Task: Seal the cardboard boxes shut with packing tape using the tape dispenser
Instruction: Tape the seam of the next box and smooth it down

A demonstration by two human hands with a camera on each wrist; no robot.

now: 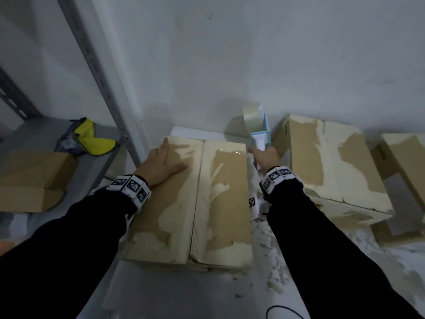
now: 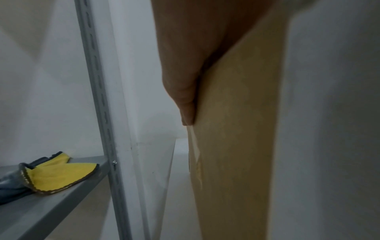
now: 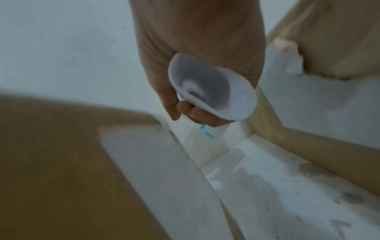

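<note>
A closed cardboard box (image 1: 190, 201) with torn, peeled patches is seen at centre, its flap seam running 12 to 6 o'clock. The left hand (image 1: 161, 163) is laid flat on the box's left flap, fingers spread. At 1 o'clock of the box, a light blue tape dispenser (image 1: 258, 127) with a clear tape roll is gripped by its white handle in the right hand (image 1: 264, 157). A second worn box (image 1: 331, 164) is seen at 3 o'clock, another box (image 1: 407, 162) beyond it. At 9 o'clock, an open small carton (image 1: 34, 178) and a yellow cloth (image 1: 92, 140) are seen on a grey shelf (image 1: 34, 132).
</note>
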